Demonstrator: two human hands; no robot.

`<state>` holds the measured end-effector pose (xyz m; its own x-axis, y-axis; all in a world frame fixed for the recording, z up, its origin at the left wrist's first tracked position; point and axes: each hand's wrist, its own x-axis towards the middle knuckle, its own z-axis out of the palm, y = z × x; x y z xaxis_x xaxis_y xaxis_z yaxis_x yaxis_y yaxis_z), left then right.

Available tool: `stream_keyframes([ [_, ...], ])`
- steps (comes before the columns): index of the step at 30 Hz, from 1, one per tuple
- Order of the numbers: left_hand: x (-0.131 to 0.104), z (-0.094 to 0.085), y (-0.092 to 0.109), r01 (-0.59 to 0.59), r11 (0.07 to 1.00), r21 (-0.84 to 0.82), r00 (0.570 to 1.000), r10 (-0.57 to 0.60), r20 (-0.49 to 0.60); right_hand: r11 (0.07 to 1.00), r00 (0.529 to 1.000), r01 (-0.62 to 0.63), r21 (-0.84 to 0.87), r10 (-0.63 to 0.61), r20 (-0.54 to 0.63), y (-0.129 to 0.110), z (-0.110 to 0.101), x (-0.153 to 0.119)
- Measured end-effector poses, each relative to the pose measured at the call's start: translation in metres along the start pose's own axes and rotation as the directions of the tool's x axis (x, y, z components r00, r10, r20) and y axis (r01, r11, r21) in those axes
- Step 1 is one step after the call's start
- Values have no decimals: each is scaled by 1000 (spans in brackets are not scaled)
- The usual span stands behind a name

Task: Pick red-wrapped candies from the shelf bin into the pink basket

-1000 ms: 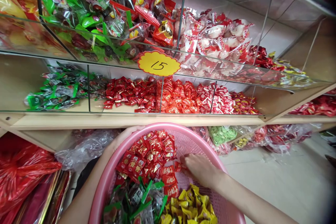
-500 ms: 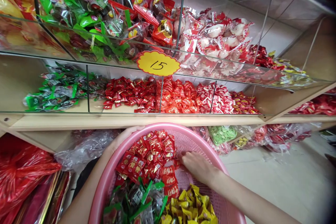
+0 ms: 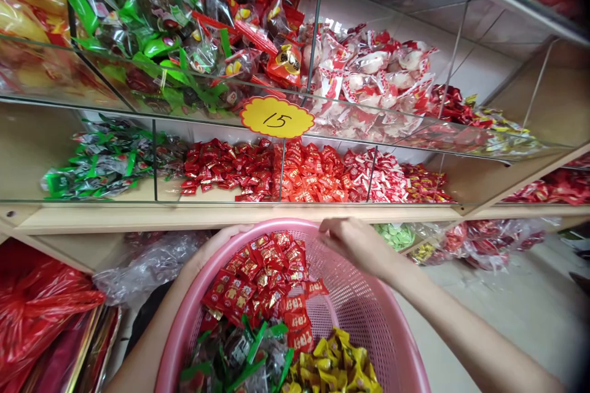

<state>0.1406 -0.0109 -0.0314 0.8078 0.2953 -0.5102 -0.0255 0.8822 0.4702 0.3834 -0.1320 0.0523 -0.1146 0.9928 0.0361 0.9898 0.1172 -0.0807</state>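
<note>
A round pink plastic basket [image 3: 403,325] stands in front of me, tilted toward me. My left hand [image 3: 220,242] is closed around its upper left rim, with the fingers partly hidden. My right hand [image 3: 353,244] hovers over the far rim, its fingers curled in and nothing visible in them. Inside the basket, dark red wrapped candies [image 3: 265,267] lie at the upper left. A short row of brighter red packets [image 3: 297,319] runs down the middle. Green-and-clear packets [image 3: 244,350] fill the lower left, and yellow-wrapped candies [image 3: 338,365] the lower right.
Beyond the basket, a lower shelf holds green packets [image 3: 106,156], dark red candies [image 3: 230,166], bright red packets [image 3: 313,172] and pink-white candies [image 3: 382,175] behind glass. A yellow price tag [image 3: 277,117] hangs above. A red plastic bag [image 3: 41,301] stands at left.
My right hand has risen out of the basket to its far rim, leaving a bright red packet lying beside the row. My left hand stays on the rim.
</note>
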Motion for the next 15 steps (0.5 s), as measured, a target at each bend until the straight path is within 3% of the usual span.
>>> stream_keyframes([
  [3, 3, -4, 0, -2, 1000, -12, 1000, 2, -1, 994, 978, -110, 17, 111, -178, 20, -19, 29],
  [6, 7, -9, 1, 7, 1000, -2, 1000, -7, -20, 977, 929, -215, -2, 204, -308, 46, -19, 58],
  [10, 8, -12, 1, -21, 1000, 13, 999, 22, -37, 968, 937, -251, -26, 236, -258, 68, -8, 83],
  [15, 4, -4, 1, -42, 999, 12, 995, 43, -91, 962, 945, -270, -26, 260, -199, 72, -2, 96],
])
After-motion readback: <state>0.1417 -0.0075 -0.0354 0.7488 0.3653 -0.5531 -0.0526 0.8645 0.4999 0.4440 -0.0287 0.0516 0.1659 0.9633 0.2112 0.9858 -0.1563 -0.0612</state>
